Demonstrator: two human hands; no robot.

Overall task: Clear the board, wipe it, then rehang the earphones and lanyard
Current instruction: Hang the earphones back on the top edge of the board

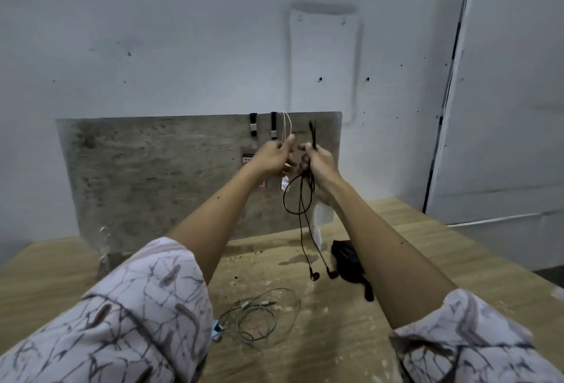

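Up at the board (152, 175), both my arms reach forward with sleeves pushed back to the elbows. My right hand (319, 166) is clenched round the black earphones (302, 208), one end poking up above my fist, loops and two buds hanging down over the worktop (427, 248). My left hand (271, 158) is raised just beside it, fingers curled towards a pale cord (287, 126) draped from the board's top edge; I cannot tell whether it actually pinches that cord. My hands cover the lower run of the cord and part of a label on the board. A second, thin earphone cable (259, 315) lies coiled on the worktop between my forearms, and a dark bundle (348, 260) sits partly behind my right forearm, too murky to identify.
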